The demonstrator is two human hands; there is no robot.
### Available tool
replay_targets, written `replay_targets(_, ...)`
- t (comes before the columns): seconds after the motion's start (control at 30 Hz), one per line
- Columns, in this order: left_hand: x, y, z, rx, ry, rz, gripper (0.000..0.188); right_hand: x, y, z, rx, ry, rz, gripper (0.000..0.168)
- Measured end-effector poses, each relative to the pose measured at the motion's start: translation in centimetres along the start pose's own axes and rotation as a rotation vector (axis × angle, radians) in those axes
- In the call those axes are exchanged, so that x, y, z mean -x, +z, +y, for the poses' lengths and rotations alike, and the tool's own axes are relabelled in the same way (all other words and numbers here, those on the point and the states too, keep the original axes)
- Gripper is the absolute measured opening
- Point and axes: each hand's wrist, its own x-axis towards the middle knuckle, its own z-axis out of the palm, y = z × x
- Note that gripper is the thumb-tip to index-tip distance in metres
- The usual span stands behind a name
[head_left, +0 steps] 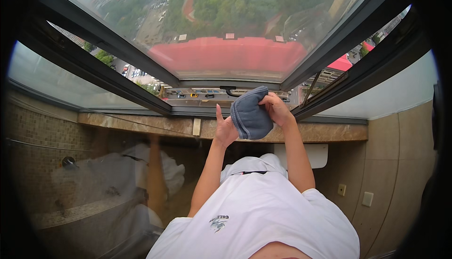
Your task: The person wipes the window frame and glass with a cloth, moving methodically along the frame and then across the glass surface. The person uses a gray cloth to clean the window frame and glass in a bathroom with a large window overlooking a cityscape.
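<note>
A folded grey-blue cloth with a stitched edge is held up in front of the window, above the stone sill. My right hand pinches its upper right side between thumb and fingers. On the cloth's left, my left hand has its thumb pointing up, away from the fabric. The left fingers are hidden behind the cloth, so their grip does not show. Just beyond the cloth, a dark window handle is partly covered by it.
The dark-framed window sash tilts outward, with gaps at both sides high above a street. A glass panel with reflections stands at left. A white fixture sits below the sill; wall plates are on the right tiles.
</note>
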Motion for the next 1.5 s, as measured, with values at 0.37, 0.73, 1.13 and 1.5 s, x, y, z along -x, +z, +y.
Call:
replay_targets(0.37, 0.3, 0.2, -2.1, -0.049, -0.021, -0.04, 0.059, 2.9, 2.0, -1.6, 0.254, 0.111, -0.012, 0.025)
replay_targets(0.73, -0.6, 5.1, -1.0, -0.192, 0.071, 0.065, 0.037, 3.0, -1.2, -1.5, 0.739, -0.382, 0.241, 0.025)
replay_targets(1.13, -1.2, 4.6, 3.1, -0.416, 0.736, 0.462, 0.051, 8.6, -2.4, -4.0, 0.802, -0.39, 0.403, 0.033)
replay_targets(1.5, -13.9, 13.6, -1.2, -2.107, 1.369, 0.078, 0.057, 3.8, -5.7, 1.5, 0.827, -0.326, 0.263, 0.025)
